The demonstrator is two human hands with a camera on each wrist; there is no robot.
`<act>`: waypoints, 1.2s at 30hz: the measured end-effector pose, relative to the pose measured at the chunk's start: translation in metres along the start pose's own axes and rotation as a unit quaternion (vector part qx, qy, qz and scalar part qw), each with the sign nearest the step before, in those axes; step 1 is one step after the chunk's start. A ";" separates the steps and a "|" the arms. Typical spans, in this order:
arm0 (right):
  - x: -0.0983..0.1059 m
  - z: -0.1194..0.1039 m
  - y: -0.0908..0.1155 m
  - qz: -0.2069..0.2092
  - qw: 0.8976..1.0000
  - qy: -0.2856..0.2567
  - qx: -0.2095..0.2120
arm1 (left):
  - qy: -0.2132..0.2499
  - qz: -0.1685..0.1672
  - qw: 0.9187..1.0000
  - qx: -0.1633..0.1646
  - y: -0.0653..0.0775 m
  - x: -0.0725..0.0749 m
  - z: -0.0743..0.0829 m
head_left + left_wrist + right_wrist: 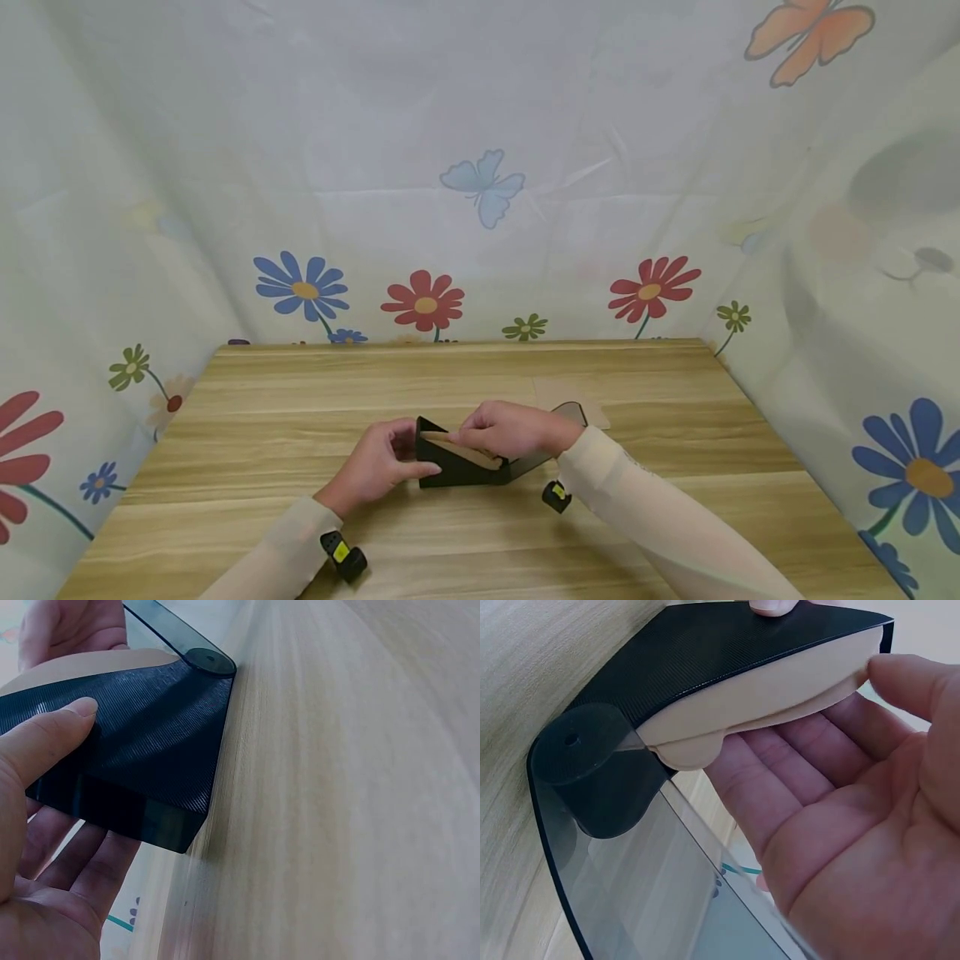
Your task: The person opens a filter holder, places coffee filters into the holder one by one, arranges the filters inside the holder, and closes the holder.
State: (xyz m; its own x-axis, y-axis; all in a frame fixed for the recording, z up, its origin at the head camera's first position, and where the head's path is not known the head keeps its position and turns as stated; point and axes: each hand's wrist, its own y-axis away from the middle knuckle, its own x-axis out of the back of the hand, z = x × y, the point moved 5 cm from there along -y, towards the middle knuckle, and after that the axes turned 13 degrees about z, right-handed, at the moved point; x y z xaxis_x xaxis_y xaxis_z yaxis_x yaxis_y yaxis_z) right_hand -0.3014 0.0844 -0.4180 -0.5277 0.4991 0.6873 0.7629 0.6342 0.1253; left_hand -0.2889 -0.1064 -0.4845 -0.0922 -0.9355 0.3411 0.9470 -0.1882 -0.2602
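So on my feed the black holder point(459, 468) is in the middle of the bench point(337, 383), side to side, a bit toward the near edge. It's wedge-shaped, tall at the left end and low at the right, with fine ribbing on its side, and it looks like its bottom is down on the wood.

My left hand point(371, 467) has it by the tall end: thumb pressed flat on the ribbed near side, fingers round the back, so that grip is only as wide as the holder is thick. My right hand point(517, 429) comes in over the open top with its fingers curled, and it's got the edge of the beige sheets point(780, 679) pinched. On the right wrist cam I can see the thumb tip on the edge near the tall end and the fingers along the outer face. The sheets sit mostly inside, with a rounded tab poking out by the hinge. Can't tell how many there are.

The smoky see-through lid point(630, 892) is swung wide open off the low end, sticking out to the right behind my right wrist. Just past it there's a pale flat piece point(596, 414) on the wood, too faint for me to identify. Behind everything hangs a white cloth backdrop point(375, 125) with flowers and butterflies.
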 end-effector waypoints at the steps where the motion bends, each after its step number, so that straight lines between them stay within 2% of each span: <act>1: 0.000 0.000 0.000 0.000 1.000 -0.007 -0.009 | 0.003 -0.001 1.000 -0.001 0.000 0.000 0.000; 4: 0.000 0.001 0.001 0.006 0.999 -0.022 -0.025 | 0.009 -0.002 1.000 0.000 0.001 0.000 0.000; 14: 0.004 -0.004 0.003 0.009 0.999 -0.044 -0.030 | 0.006 0.002 1.000 0.007 0.000 0.000 -0.002; 21: 0.010 -0.002 0.004 0.020 0.997 -0.063 -0.048 | 0.009 -0.001 1.000 0.007 0.001 0.000 -0.002; 29: 0.023 -0.008 0.005 0.034 0.998 -0.051 -0.026 | 0.003 0.001 1.000 0.000 0.001 0.000 -0.002; 36: 0.043 -0.012 0.010 0.054 0.997 -0.053 -0.005 | 0.002 -0.002 1.000 -0.004 0.001 0.000 0.000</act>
State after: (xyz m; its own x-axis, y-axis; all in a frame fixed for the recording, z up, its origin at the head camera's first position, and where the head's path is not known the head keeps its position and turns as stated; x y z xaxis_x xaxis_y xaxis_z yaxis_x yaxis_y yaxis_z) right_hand -0.3116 0.1048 -0.3784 -0.4779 0.6237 0.6185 0.8209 0.5678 0.0617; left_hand -0.2880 -0.1065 -0.4849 -0.0967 -0.9359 0.3388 0.9445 -0.1937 -0.2654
